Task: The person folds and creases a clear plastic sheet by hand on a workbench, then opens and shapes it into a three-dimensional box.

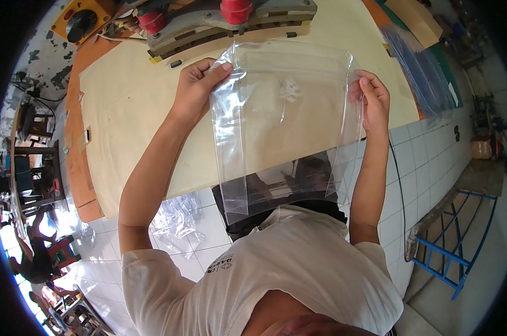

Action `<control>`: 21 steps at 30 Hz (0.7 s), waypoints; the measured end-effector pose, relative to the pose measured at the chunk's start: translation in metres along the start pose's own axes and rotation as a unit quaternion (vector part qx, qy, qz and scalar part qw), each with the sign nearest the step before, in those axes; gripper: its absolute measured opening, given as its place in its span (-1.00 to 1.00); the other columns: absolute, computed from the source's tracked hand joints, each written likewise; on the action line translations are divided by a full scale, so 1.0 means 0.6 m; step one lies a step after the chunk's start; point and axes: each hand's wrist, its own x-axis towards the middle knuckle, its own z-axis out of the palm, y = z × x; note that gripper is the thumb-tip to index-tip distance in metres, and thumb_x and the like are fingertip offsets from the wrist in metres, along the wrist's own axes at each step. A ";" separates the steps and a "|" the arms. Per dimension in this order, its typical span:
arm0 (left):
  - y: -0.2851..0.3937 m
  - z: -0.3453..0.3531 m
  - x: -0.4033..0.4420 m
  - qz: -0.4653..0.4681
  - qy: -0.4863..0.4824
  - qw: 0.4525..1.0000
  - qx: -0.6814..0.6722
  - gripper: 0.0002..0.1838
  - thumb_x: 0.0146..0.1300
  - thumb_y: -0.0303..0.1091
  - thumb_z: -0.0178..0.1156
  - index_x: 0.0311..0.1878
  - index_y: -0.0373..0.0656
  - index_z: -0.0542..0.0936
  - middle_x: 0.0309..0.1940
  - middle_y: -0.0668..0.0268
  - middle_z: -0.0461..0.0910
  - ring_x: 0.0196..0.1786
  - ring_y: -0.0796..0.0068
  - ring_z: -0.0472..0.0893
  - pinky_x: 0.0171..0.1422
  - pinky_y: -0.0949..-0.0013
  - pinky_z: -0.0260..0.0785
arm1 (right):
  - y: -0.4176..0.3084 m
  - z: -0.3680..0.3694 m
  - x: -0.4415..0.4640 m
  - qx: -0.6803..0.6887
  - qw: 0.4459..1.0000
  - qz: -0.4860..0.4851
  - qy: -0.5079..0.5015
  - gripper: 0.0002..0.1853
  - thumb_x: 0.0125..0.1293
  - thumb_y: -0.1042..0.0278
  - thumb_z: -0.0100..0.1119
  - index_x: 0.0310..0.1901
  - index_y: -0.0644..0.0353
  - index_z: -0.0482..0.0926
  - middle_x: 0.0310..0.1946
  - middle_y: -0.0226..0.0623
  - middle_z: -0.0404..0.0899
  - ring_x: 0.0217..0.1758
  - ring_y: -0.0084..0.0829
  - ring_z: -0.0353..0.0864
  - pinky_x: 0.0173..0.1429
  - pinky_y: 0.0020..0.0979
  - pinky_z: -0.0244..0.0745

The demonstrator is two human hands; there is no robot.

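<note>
Currently, both hands are gripping a clear plastic bag [292, 120]: the left hand [200, 84] is pinching its upper left side, thumb on top, and the right hand [375, 101] is pinching its upper right side, thumb also showing. The bag is stretching between them, its upper part lying over the desk [135, 129] in view and its lower end extending past the near edge toward the person's shirt [287, 252]; can't tell if it's touching the desk. A machine with red knobs [225, 28] is sitting at the far side, a yellow box [80, 23] is standing left of it, and clear plastic sheets [418, 70] are lying at right. More crumpled plastic [177, 221] is resting on the floor [211, 260].
</note>
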 end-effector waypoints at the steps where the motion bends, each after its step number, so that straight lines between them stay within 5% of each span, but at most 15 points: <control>1: 0.001 0.001 -0.001 -0.001 0.002 1.000 0.003 -0.81 0.44 -0.37 0.32 -0.16 -0.35 0.65 -0.31 0.29 0.71 -0.31 0.65 0.61 -0.20 0.51 0.48 | 0.000 0.000 0.000 0.000 1.000 0.000 -0.001 -0.70 0.50 0.28 0.23 0.09 0.34 0.63 -0.34 -0.29 0.69 -0.39 -0.61 0.55 -0.25 -0.54 0.49; 21: 0.001 -0.001 0.000 -0.003 -0.003 1.000 0.001 -0.80 0.44 -0.36 0.32 -0.13 -0.36 0.65 -0.29 0.28 0.71 -0.29 0.64 0.63 -0.18 0.50 0.49 | 0.002 -0.001 0.000 0.005 1.000 -0.004 -0.002 -0.70 0.49 0.29 0.24 0.09 0.34 0.63 -0.35 -0.32 0.68 -0.41 -0.61 0.55 -0.26 -0.55 0.48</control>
